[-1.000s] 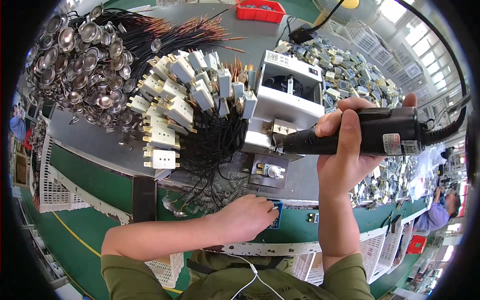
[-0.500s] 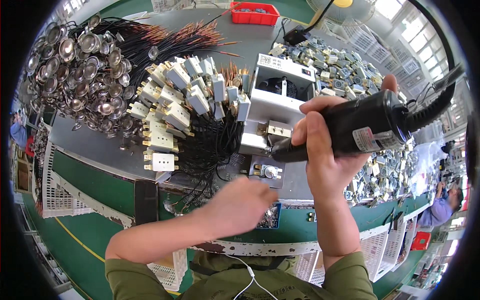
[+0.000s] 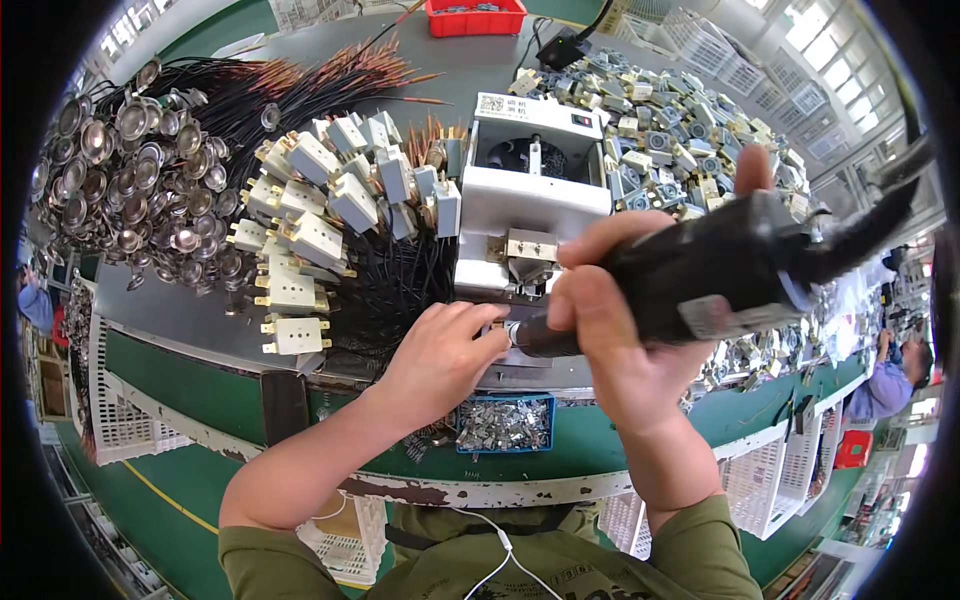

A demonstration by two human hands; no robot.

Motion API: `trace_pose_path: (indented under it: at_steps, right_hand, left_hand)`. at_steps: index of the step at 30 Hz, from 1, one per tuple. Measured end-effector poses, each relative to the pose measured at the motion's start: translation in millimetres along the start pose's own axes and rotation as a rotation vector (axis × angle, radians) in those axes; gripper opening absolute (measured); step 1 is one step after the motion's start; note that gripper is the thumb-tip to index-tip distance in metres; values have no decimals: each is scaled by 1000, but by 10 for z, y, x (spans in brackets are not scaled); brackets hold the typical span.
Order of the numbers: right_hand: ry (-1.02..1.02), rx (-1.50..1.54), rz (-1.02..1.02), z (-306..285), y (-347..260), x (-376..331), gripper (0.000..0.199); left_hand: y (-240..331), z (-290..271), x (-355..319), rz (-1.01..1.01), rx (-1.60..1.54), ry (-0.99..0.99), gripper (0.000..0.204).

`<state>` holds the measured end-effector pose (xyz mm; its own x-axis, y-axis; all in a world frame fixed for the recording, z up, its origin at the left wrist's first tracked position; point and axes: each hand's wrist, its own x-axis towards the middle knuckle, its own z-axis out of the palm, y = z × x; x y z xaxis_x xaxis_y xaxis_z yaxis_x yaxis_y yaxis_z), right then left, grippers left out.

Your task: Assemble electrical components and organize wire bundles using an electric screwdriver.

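Observation:
My right hand (image 3: pixel 640 330) is wrapped round a black electric screwdriver (image 3: pixel 690 270), its thumb up and its nose pointing left. The tip of the screwdriver meets a small part with brass terminals (image 3: pixel 513 333), low on the bench in front of a white bench device (image 3: pixel 535 210). Fingers of my left hand (image 3: pixel 450 350) close on this part from the left and hide much of it. Just below sits a blue tray (image 3: pixel 505 424) of small metal pieces.
Grey-white switch blocks (image 3: pixel 300 290) with black wires are stacked left of the device. Beyond them lie metal discs on leads (image 3: pixel 140 170). Many small components (image 3: pixel 670 140) cover the bench at right. A red bin (image 3: pixel 475 18) stands at the back; a person (image 3: pixel 890 385) sits far right.
My left hand has come forward to the small part. The screwdriver has moved down and left until its tip meets that part. The blue tray has come into fuller view.

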<state>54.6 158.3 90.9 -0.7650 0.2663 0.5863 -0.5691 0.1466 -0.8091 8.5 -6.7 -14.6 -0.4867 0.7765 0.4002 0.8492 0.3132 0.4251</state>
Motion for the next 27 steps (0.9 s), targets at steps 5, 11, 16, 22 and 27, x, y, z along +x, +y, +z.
trace_pose_path:
  at_steps: [5,11,16,22,27]
  right_hand:
    - [-77,-23,-1,48,163,6,106]
    - [8,102,13,177,234,-20,105]
    - [-81,-111,-47,179,298,25,102]
    - [-94,-94,-28,169,302,5,104]
    - [-151,-116,-12,128,346,40,105]
  left_hand:
    - [-105,139,-64,-30,-139,0,13]
    - [-74,87,-49,-46,-165,-19,16]
    - [-80,96,-68,-60,-166,3,14]
    - [-44,56,-34,-71,-182,-8,13]
    - [-38,35,-38,-62,-149,-1,10]
